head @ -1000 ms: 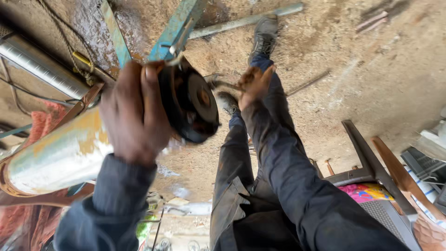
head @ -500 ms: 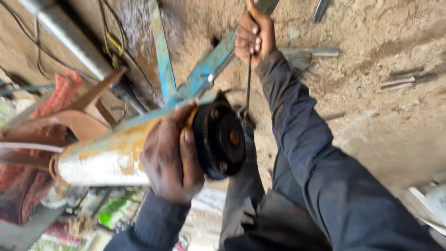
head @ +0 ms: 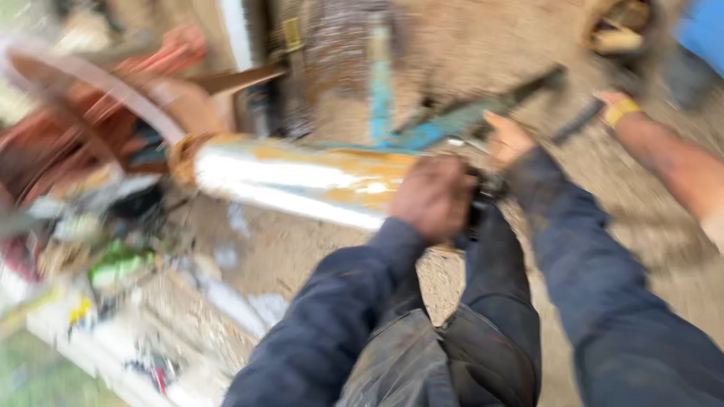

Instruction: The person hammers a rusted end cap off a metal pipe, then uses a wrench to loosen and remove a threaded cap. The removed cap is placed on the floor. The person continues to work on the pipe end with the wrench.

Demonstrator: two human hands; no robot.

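Two hands in dark blue sleeves work at the end of a long metal cylinder point(head: 302, 179), silvery with rusty orange patches, that lies almost level across the middle of the frame. The left hand point(head: 434, 197) is clenched over the cylinder's right end, knuckles toward the camera, covering most of a dark round end fitting point(head: 483, 197), of which only a sliver shows at its right edge. The right hand point(head: 507, 138) sits just above and to the right of that end, fingers partly spread; the blur is heavy here, so I cannot tell whether it grips anything or only rests against the fitting.

Behind the cylinder, a blue-green metal frame point(head: 445, 128) with angled bars stands on the sandy ground point(head: 317, 256). At the upper right, another person's bare forearm reaches in, with a yellow band at the wrist point(head: 622, 111), well apart from the cylinder. In the left of the frame lies a smeared heap of reddish-brown clutter point(head: 83, 113), and below it some scattered litter, including something green point(head: 117, 265). The person's dark trousers point(head: 467, 339) fill the lower centre, knees just under the cylinder's right end.
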